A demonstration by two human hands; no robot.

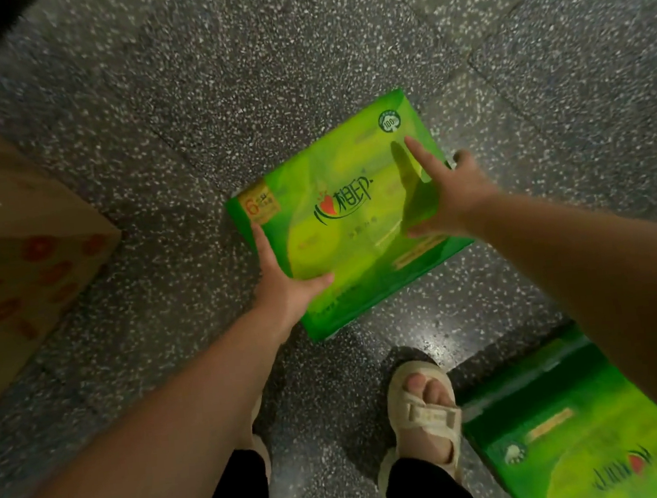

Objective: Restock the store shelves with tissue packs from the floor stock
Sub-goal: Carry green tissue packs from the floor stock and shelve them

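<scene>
A green tissue pack (340, 223) with a red heart logo lies flat on the speckled floor in the middle of the view. My left hand (282, 285) grips its near left edge: the thumb lies across the top and the fingers run along the side. My right hand (450, 193) holds the right edge, with the index finger stretched over the top face, the thumb on top, and the other fingers curled over the far side. The pack's underside is hidden.
A second green tissue pack (576, 425) lies on the floor at the lower right, beside my sandalled foot (423, 412). A brown cardboard box (18, 254) with red print stands at the left. Grey speckled floor (262, 74) stretches beyond the pack.
</scene>
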